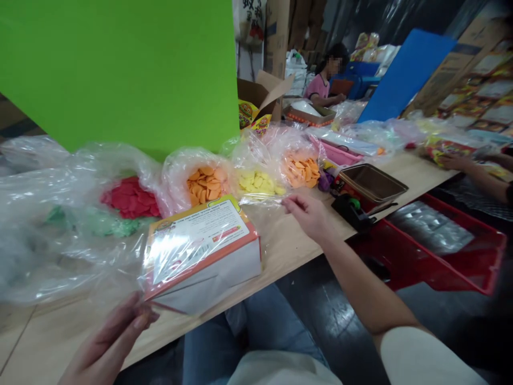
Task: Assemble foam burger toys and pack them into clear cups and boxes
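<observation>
The left hand (108,347) is low at the near edge of the worktop (48,337). Its fingers pinch the edge of the clear plastic bag (160,267) that wraps the white and orange box (200,251). The box lies flat near the worktop edge. Behind it stand a bag of red pieces (130,199), a bag of orange pieces (206,184) and a bag of yellow pieces (258,183). The right hand (308,214) is just beside the yellow one, with its fingers loosely open and holding nothing. Further right sits a brown tray (372,182).
</observation>
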Demonstrator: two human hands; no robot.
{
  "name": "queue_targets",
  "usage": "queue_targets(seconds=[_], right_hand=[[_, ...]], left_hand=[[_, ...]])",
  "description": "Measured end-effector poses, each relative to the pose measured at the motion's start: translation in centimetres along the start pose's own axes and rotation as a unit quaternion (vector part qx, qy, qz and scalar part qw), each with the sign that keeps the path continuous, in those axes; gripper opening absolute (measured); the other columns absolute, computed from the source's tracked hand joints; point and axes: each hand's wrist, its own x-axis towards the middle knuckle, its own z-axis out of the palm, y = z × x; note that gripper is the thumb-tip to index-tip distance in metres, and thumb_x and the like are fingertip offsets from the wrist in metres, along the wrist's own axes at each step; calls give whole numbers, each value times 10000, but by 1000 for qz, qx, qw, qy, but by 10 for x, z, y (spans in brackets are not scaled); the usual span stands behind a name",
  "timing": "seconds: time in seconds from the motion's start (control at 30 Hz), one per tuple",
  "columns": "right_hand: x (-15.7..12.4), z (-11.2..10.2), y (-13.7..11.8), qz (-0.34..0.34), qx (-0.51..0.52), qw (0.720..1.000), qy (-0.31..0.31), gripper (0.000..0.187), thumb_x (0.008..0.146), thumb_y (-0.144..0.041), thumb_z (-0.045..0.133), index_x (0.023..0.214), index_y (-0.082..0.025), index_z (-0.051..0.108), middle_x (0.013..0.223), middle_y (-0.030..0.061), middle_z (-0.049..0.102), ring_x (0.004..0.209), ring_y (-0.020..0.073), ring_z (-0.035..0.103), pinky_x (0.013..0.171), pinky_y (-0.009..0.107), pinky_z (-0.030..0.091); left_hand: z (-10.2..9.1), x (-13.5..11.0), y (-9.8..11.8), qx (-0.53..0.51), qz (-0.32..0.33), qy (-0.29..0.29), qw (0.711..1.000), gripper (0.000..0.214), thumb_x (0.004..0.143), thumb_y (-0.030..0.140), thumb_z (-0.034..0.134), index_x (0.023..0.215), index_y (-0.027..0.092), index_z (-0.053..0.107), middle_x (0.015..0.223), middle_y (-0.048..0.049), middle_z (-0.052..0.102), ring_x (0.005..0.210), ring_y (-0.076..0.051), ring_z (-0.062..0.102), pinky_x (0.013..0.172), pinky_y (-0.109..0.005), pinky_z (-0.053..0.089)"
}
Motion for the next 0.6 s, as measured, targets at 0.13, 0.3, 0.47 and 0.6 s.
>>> queue_targets(seconds=[0.13,0.3,0.47,0.6], right_hand=[[13,14,33,61,178,979,-73,229,799,-404,530,767,-182,579,702,-1,570,692,129,539,695,275,436],[28,80,37,9,256,962,-88,214,821,-401,466,779,-199,524,784,7,541,760,137,509,754,284,422],[39,117,30,69,354,931,-62,224,785,-436,503,742,-217,490,720,-11,504,689,134,481,675,267,422],[32,95,38,207,491,817,-221,334,766,-527,490,842,-204,534,621,-23,500,553,121,479,540,253,409]], left_hand=[[0,-3,7,3,3,-2,1000,589,531,438,751,1075,245,634,1026,1,681,1026,-252,582,969,-323,408],[2,-10,28,56,41,-21,997,362,602,484,683,863,232,697,931,-19,692,944,-243,610,888,-286,472],[-1,-14,35,83,40,-61,994,351,679,450,640,961,241,648,942,-18,681,863,-207,636,853,-274,488],[-2,-13,34,71,18,-37,997,415,672,436,655,1038,244,614,990,-20,670,870,-215,638,842,-293,502]])
